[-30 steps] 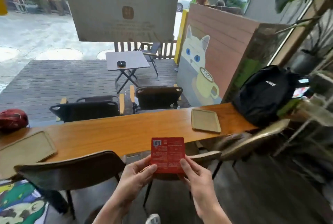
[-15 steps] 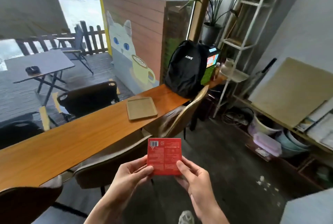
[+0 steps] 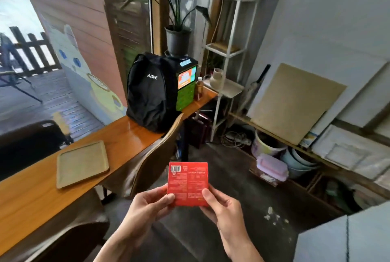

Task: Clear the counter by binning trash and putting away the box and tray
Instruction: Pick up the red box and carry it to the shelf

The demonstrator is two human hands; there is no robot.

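Observation:
A small red box (image 3: pixel 187 181) with a barcode and white print is held upright in front of me, above the floor and off the counter. My left hand (image 3: pixel 148 207) grips its lower left corner, and my right hand (image 3: pixel 221 207) grips its lower right corner. A tan rectangular tray (image 3: pixel 82 163) lies flat on the long wooden counter (image 3: pixel 31 194) to my left.
A black backpack (image 3: pixel 147 93) stands at the counter's far end beside a green screened box (image 3: pixel 186 86) and a bottle (image 3: pixel 199 88). A brown chair (image 3: pixel 156 156) is tucked under the counter. White shelving (image 3: pixel 230 50), a potted plant (image 3: pixel 178 40), tubs (image 3: pixel 272 164) and leaning boards (image 3: pixel 293 101) line the right wall.
The view has swung to the right, from the window and counter toward the shelving and right wall. Both hands keep the same hold on the red box.

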